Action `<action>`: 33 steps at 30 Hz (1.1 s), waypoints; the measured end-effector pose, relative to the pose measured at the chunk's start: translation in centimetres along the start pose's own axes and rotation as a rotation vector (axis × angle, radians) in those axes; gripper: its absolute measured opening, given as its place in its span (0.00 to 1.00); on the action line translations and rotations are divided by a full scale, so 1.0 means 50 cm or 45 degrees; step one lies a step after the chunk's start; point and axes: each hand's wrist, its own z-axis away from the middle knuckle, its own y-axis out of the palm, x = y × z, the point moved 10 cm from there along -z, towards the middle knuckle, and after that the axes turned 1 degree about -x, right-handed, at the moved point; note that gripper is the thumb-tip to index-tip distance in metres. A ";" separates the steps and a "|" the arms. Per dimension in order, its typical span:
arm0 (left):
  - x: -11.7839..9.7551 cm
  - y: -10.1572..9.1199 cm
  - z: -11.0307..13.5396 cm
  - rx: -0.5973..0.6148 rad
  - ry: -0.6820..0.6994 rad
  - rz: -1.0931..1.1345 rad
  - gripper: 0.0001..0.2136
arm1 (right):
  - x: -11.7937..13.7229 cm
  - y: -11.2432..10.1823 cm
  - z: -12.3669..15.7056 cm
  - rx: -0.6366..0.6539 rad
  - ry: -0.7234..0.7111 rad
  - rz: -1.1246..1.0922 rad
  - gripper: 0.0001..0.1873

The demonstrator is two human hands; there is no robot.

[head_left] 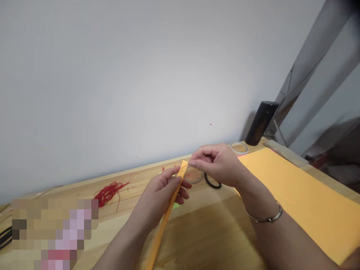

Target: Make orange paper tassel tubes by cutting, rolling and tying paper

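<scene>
While nr strip [163, 228] — R fingers [208, 150] curled

Wooden table [213, 228]: red string tangle [108, 194], orange paper [295, 191], black cylinder [260, 123], white ring [239, 152], black ring [213, 185].

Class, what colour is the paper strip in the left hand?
The paper strip is yellow-orange; the head view shows it.

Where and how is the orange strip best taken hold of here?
The orange strip is probably best pinched just below its upper end, coming from the left, as the left hand does: thumb on the face, other fingers behind. It is long and narrow, and this leaves the tip clear for the right hand, which holds a thin strand there.
</scene>
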 end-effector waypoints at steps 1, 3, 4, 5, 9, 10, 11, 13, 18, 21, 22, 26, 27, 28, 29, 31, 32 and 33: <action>0.001 -0.001 0.000 -0.011 -0.009 -0.001 0.15 | -0.002 0.000 -0.001 0.008 0.011 0.020 0.09; 0.000 -0.005 0.000 -0.042 0.000 -0.030 0.15 | -0.006 -0.001 -0.002 0.030 0.032 0.059 0.10; -0.001 -0.006 -0.001 -0.047 0.012 -0.052 0.14 | -0.006 -0.002 -0.002 0.044 0.038 0.070 0.10; -0.002 -0.007 -0.001 -0.048 0.025 -0.071 0.14 | -0.006 -0.002 -0.002 0.060 0.040 0.076 0.11; 0.001 -0.008 -0.002 -0.029 0.050 -0.140 0.14 | -0.010 0.006 -0.002 0.152 0.040 0.113 0.11; 0.001 -0.009 -0.002 -0.033 0.055 -0.155 0.14 | -0.012 0.008 -0.002 0.171 0.040 0.139 0.11; 0.002 -0.010 -0.002 -0.038 0.060 -0.168 0.14 | -0.014 0.009 -0.002 0.180 0.036 0.168 0.11; 0.002 -0.010 -0.001 -0.043 0.074 -0.184 0.14 | -0.014 0.008 -0.003 0.177 0.012 0.222 0.11; -0.002 -0.005 0.000 -0.038 0.091 -0.188 0.13 | -0.008 0.012 -0.004 0.201 -0.062 0.320 0.08; -0.007 0.000 0.002 -0.037 0.085 -0.248 0.13 | -0.004 0.013 -0.004 0.202 -0.095 0.375 0.08; -0.008 0.001 0.003 -0.037 0.081 -0.269 0.14 | -0.003 0.012 -0.004 0.193 -0.103 0.389 0.08; -0.010 0.005 0.004 -0.035 0.069 -0.308 0.15 | 0.000 0.010 -0.006 0.166 -0.115 0.440 0.08; -0.010 0.006 0.004 -0.035 0.068 -0.316 0.15 | 0.001 0.011 -0.006 0.166 -0.119 0.453 0.07; -0.009 0.006 0.004 -0.037 0.068 -0.328 0.16 | 0.002 0.011 -0.006 0.167 -0.124 0.466 0.07; -0.009 0.006 0.003 -0.041 0.069 -0.345 0.16 | 0.003 0.012 -0.006 0.168 -0.129 0.479 0.07; -0.007 0.005 0.002 -0.050 0.070 -0.372 0.15 | 0.004 0.013 -0.006 0.169 -0.139 0.503 0.07; -0.006 0.004 0.001 -0.055 0.071 -0.380 0.15 | 0.005 0.013 -0.006 0.167 -0.142 0.511 0.07; -0.005 0.004 0.000 -0.057 0.073 -0.384 0.15 | 0.005 0.012 -0.006 0.164 -0.145 0.517 0.07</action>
